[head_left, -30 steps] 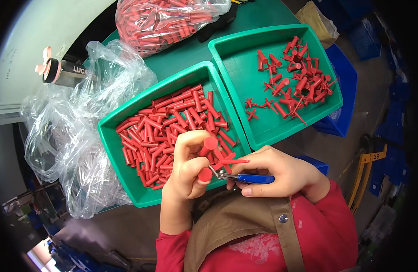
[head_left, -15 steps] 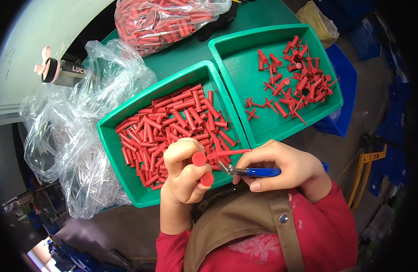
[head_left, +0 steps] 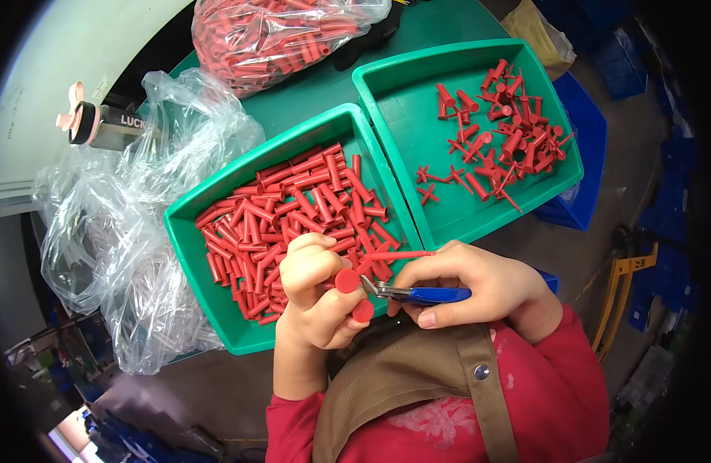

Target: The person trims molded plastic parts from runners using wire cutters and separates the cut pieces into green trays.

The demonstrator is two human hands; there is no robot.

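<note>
My left hand [head_left: 313, 297] is closed around red plastic plugs, their round heads [head_left: 346, 280] facing up between the fingers. From them a thin red sprue [head_left: 401, 255] sticks out toward my right hand [head_left: 486, 289]. That hand is wrapped around blue-handled cutting pliers [head_left: 440, 295], whose metal jaws point at the plugs and lie close beside the lower head. Whether the jaws touch the plastic I cannot tell. Below both hands stands a green tray [head_left: 251, 345] holding many loose red plugs [head_left: 293, 208].
A second green tray [head_left: 401, 123] holds red pieces still joined on sprues [head_left: 525, 131]. Behind lies a clear bag of red plugs [head_left: 278, 46]. To the left are crumpled plastic bags [head_left: 131, 231] and a drink bottle [head_left: 112, 123]. A blue bin [head_left: 587, 185] stands at right.
The plugs in my left hand have shifted slightly right, and the sprue has risen a little. The plier jaws have moved slightly left, closer to the plugs.
</note>
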